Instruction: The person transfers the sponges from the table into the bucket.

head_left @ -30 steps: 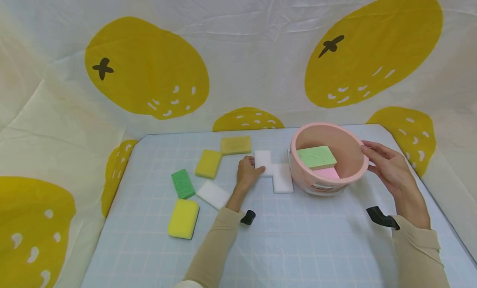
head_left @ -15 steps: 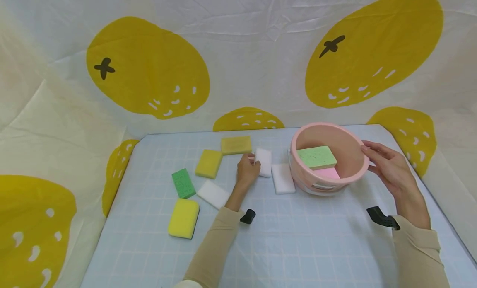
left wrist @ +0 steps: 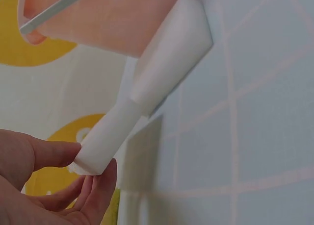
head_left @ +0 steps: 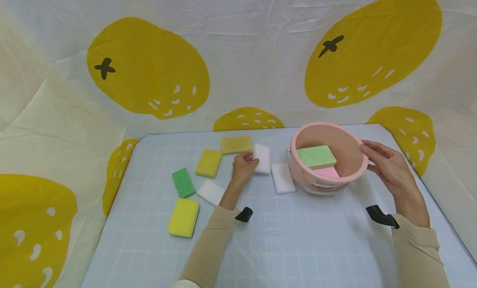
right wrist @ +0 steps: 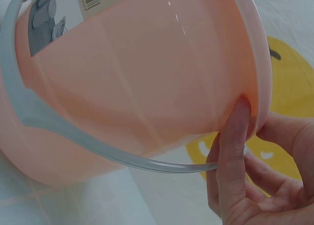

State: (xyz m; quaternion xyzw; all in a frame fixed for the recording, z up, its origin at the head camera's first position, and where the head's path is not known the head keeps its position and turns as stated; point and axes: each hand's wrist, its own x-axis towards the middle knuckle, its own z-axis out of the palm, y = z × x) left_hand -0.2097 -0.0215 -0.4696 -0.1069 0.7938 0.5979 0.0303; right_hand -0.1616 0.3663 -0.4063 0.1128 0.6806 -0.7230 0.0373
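My left hand (head_left: 244, 168) pinches one end of a white sponge (left wrist: 109, 137) between thumb and fingers. In the left wrist view this sponge is raised off the cloth, its shadow below. Another white sponge (head_left: 283, 178) lies against the pink bucket (head_left: 346, 155). A light green sponge (head_left: 316, 156) rests on a pink sponge (head_left: 328, 172) inside the bucket. At the bucket's right side, my right hand (head_left: 391, 168) grips the rim, thumb and fingers on either side of it. The grey bucket handle (right wrist: 142, 161) hangs down, passing by those fingers in the right wrist view.
Left of my left hand lie two flat yellow sponges (head_left: 208, 163), a green sponge (head_left: 184, 182), a thicker yellow sponge (head_left: 184, 217) and a white sponge (head_left: 209, 192) partly behind the forearm. A patterned curtain (head_left: 257, 72) stands behind the table (head_left: 290, 242).
My left hand has moved slightly left, bringing the pinched white sponge up and away from the other white one. My right hand stays on the bucket rim.
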